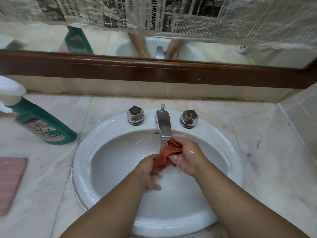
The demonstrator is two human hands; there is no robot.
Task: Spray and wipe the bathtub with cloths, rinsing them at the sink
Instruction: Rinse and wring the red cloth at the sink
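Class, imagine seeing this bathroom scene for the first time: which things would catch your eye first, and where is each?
The left hand and the right hand grip a red cloth under water running from the faucet, over the middle of the white sink. A green spray bottle stands on the counter to the left, and newspaper covers the top of the mirror.

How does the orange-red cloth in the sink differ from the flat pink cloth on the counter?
The orange-red cloth is bunched and gripped by the left hand and right hand; the pink cloth lies flat, untouched. The orange-red cloth is under running tap water in the white sink; the pink cloth is on the marble counter. Both are reddish.
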